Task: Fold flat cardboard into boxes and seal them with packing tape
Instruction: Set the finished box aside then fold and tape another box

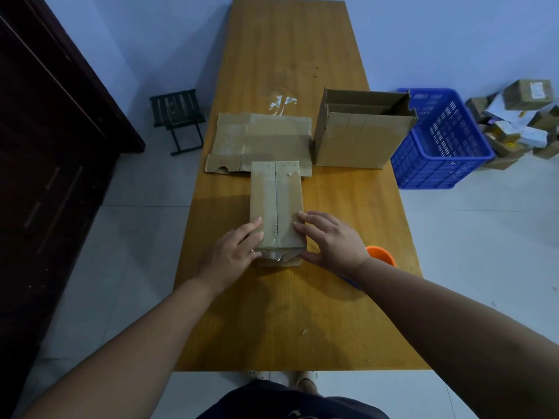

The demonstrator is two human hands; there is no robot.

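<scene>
the taped box ran lengthwise away; left hand and right hand flanked its near end, fingers pressing flat.

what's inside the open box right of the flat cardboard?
Only bare inner walls show in the open box. Its near wall hides the floor, so any contents cannot be told.

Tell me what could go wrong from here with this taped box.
The tape end on the small box, at its near face, looks wrinkled and may peel unless pressed flat. The orange object sits near the right edge of the table, partly hidden behind the wrist of the right hand; drawing that arm back could knock it off.
</scene>
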